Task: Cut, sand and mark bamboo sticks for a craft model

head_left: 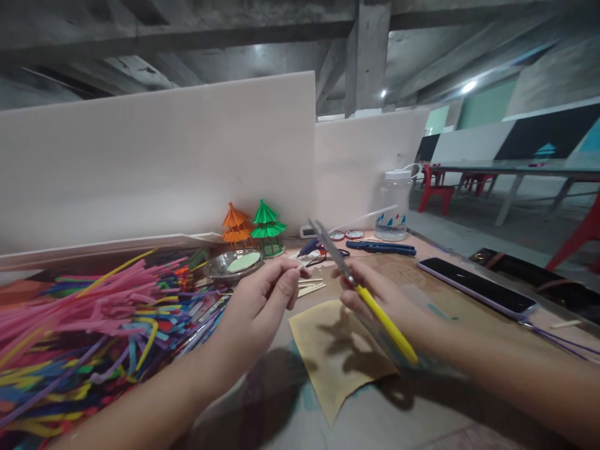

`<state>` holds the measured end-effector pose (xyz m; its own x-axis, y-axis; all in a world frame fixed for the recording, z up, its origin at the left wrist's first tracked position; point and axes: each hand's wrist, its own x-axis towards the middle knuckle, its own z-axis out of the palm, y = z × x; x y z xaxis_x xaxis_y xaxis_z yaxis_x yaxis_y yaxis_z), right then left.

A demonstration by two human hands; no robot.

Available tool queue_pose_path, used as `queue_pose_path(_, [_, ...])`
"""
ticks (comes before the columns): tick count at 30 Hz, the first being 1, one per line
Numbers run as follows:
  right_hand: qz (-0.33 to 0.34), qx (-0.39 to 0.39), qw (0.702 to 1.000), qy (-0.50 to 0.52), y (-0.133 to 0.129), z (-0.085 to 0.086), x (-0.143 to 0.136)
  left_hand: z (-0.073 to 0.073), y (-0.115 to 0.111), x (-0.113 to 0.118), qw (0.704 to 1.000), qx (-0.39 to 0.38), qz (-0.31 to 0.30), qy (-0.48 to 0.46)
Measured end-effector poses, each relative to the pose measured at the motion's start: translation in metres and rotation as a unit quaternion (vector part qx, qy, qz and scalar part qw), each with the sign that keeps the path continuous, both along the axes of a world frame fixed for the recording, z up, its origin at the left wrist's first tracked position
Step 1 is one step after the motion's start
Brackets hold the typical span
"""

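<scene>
My right hand is wrapped round a pair of scissors with a yellow handle. Their grey blades point up and away from me, slightly blurred. To the left, my left hand is closed, thumb against fingers, with a small pale bit at the fingertips too tiny to name. A gap separates the two hands. Beneath them a tan sheet of paper lies on the table, its near edge uneven, with the hands' shadows on it. Several thin wooden sticks lie just behind the left fingertips.
Many colourful pipe cleaners cover the left side. At the back are a metal dish, orange and green tiered-roof models, a glue gun, a blue cutter and a clear bottle. A phone lies right.
</scene>
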<state>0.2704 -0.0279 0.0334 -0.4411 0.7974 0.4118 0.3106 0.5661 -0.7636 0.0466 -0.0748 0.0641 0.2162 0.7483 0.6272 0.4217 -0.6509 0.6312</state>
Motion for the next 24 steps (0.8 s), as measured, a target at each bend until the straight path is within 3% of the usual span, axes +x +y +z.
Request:
queue_pose_path(5, [0.078,-0.014,0.997,0.021,-0.02,-0.004,-0.01,0.002,0.0,-0.002,0.995,0.015,0.014,0.093])
queue_pose_path(24, [0.07,-0.068,0.995,0.019,-0.024,-0.011,-0.011,0.005,0.001,-0.002,0.986,0.041,0.05,0.15])
